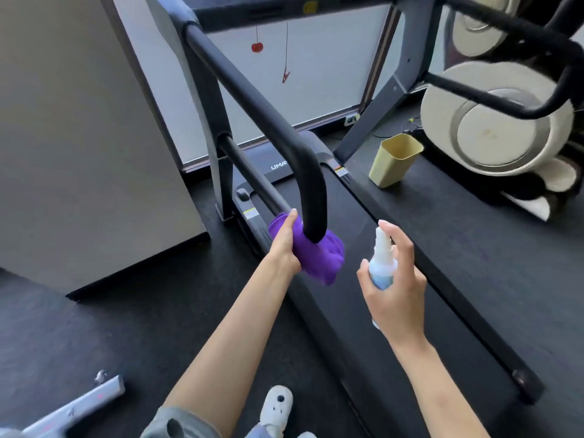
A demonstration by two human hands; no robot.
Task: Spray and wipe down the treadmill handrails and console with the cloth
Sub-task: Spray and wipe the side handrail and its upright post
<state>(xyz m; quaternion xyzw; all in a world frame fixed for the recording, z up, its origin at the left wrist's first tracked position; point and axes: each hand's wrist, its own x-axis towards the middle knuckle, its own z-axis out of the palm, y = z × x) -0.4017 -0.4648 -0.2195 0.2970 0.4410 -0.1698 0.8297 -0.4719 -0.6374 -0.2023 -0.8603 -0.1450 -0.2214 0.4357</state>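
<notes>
Purple cloth (311, 259) bunched around the lower end of the near handrail (252, 102), right where the black padded bar curves down. Step in hand looks like wiping that bend. To do it well: keep the cloth wrapped fully round the bar, squeeze, then slide and twist along the padding so the underside gets covered too; mist the bar ahead of the cloth, not the belt (395, 279) below.

Left hand (284, 245) is closed on the cloth, fingers curled round it, thumb up beside the handrail. Right hand (395, 279) sits just right of the handrail end, wrapped around a small white spray bottle (383, 262), index finger on the nozzle top, aimed toward the cloth. Spray not visible.

Far handrail (512, 36) is well right of the near one, untouched. Console is out of view.
</notes>
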